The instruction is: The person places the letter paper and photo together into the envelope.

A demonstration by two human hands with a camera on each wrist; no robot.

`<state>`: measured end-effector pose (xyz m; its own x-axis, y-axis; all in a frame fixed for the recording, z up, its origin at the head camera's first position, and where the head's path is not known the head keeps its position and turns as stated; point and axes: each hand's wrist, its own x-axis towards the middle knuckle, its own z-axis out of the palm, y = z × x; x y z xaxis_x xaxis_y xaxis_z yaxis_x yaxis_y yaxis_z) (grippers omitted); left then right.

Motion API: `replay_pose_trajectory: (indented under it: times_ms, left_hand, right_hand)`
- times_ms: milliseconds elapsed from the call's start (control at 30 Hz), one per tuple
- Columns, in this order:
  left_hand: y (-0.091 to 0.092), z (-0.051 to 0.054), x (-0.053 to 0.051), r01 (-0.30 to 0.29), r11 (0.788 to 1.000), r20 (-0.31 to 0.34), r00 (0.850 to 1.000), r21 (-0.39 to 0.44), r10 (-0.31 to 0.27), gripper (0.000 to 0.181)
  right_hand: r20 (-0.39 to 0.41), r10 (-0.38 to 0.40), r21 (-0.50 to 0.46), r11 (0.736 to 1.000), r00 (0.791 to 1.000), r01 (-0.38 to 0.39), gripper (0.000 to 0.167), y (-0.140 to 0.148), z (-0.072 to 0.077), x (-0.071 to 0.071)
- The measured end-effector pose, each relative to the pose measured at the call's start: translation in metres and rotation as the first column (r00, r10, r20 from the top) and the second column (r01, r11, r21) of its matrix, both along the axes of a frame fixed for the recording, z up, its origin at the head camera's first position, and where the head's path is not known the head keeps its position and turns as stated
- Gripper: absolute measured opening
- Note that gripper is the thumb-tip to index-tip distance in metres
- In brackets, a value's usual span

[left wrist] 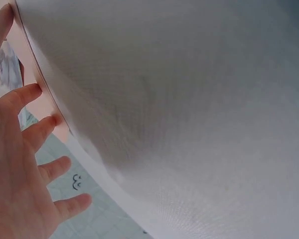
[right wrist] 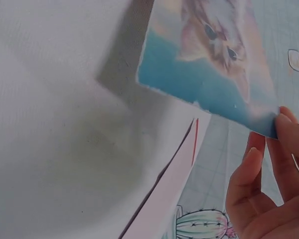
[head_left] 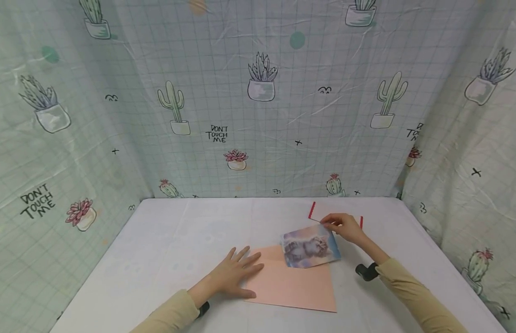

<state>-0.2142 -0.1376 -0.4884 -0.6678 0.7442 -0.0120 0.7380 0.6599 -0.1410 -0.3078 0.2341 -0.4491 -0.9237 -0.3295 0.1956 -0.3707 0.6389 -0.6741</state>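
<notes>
A peach-coloured sheet of paper or card (head_left: 293, 289) lies on the white table. My left hand (head_left: 237, 275) rests on its left side with the fingers straight and spread; in the left wrist view the fingertips (left wrist: 50, 121) touch the sheet near its edge. With thumb and fingers, my right hand (head_left: 343, 227) pinches one corner of a picture card (head_left: 307, 247) printed with a kitten on pink and blue. The card overlaps the sheet's upper right part. In the right wrist view the card (right wrist: 174, 74) is raised and tilted, casting a shadow on the table.
Behind the right hand, two short red strips (head_left: 311, 210) (head_left: 361, 222) mark the table's back right. A dark line (right wrist: 162, 174) runs beside one in the right wrist view. Cactus-printed cloth (head_left: 262, 138) surrounds the table. Dark wrist-worn gear (head_left: 367, 272) sits by the right sleeve.
</notes>
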Motion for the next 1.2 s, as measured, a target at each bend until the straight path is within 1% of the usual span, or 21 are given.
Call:
replay_pose_trajectory:
  times_ms: [267,433,567,767,1000,1133,1200]
  left_hand:
    - [-0.001,-0.003,-0.002,0.006,1.0,0.02,1.0,0.026,-0.007,0.073]
    - [-0.001,-0.003,-0.002,0.012,1.0,0.005,1.0,0.028,-0.012,0.074]
    - [-0.001,-0.002,-0.002,0.002,1.0,-0.005,1.0,0.014,-0.002,0.074]
    - [0.0,-0.002,-0.001,-0.007,1.0,0.007,1.0,0.009,0.007,0.074]
    - [0.001,0.0,0.0,-0.007,1.0,-0.002,1.0,0.018,0.007,0.073]
    - [0.001,0.002,0.0,-0.011,1.0,-0.015,1.0,0.013,0.011,0.073]
    - [0.001,0.002,0.001,-0.01,1.0,-0.019,1.0,0.008,0.01,0.073]
  right_hand:
    - [0.093,0.043,0.046,0.998,0.995,-0.047,0.019,-0.002,-0.002,0.0]
    - [0.143,0.06,0.009,0.998,0.988,-0.062,0.018,-0.003,-0.006,0.0]
    - [0.176,0.066,-0.019,0.998,0.982,-0.064,0.016,-0.006,-0.009,0.002]
    - [0.165,0.069,-0.035,0.997,0.984,-0.064,0.015,-0.013,-0.013,0.005]
    - [0.175,0.041,-0.058,0.998,0.984,-0.031,0.014,-0.021,-0.015,0.007]
    - [0.148,0.032,-0.077,0.997,0.988,-0.021,0.012,-0.025,-0.018,0.007]
    - [0.124,0.038,-0.083,0.996,0.992,-0.028,0.012,-0.026,-0.019,0.008]
